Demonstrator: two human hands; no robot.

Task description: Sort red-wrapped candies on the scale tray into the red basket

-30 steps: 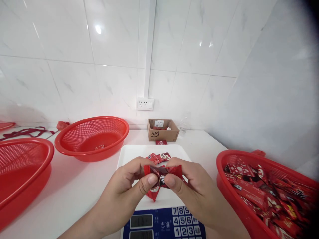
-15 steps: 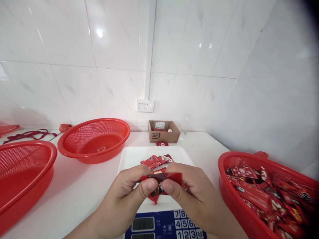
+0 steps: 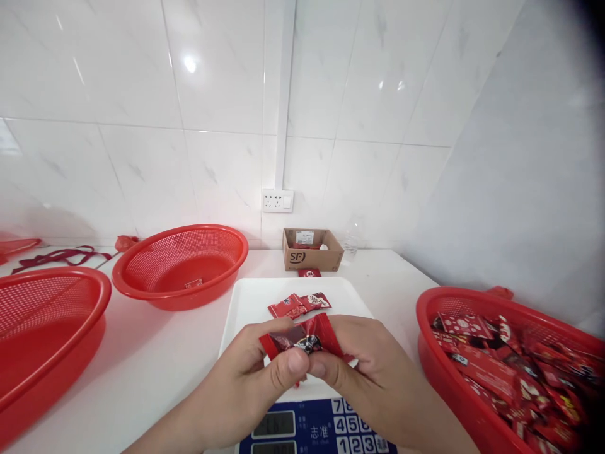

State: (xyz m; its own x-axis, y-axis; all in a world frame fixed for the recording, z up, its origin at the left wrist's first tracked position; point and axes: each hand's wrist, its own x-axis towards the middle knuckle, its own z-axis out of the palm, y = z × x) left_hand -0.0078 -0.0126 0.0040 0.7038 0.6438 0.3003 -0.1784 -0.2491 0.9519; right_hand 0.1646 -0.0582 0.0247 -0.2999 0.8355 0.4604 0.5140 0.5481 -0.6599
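Observation:
Between my two hands is a red snack packet (image 3: 302, 340) with a dark, partly clear front, held tilted above the scale. My left hand (image 3: 258, 366) pinches its left side, thumb on the front. On its right side, my right hand (image 3: 357, 356) grips it the same way, the two thumbs nearly touching. Behind my hands, a few small red packets (image 3: 300, 305) lie on the white pan of the scale (image 3: 241, 299). Part of another red piece shows below my thumbs, mostly hidden. The scale's blue keypad panel (image 3: 319, 432) is partly covered by my wrists.
At the right stands a red basket (image 3: 428, 309) full of red packets. Two more red baskets (image 3: 177, 234) (image 3: 97, 284) sit at the left, the farther holding one small packet. A cardboard box (image 3: 312, 258) and a clear bottle (image 3: 352, 239) stand near the tiled wall.
The packet in my hands has been turned so that more of its front and its left end shows. My thumbs have come closer together.

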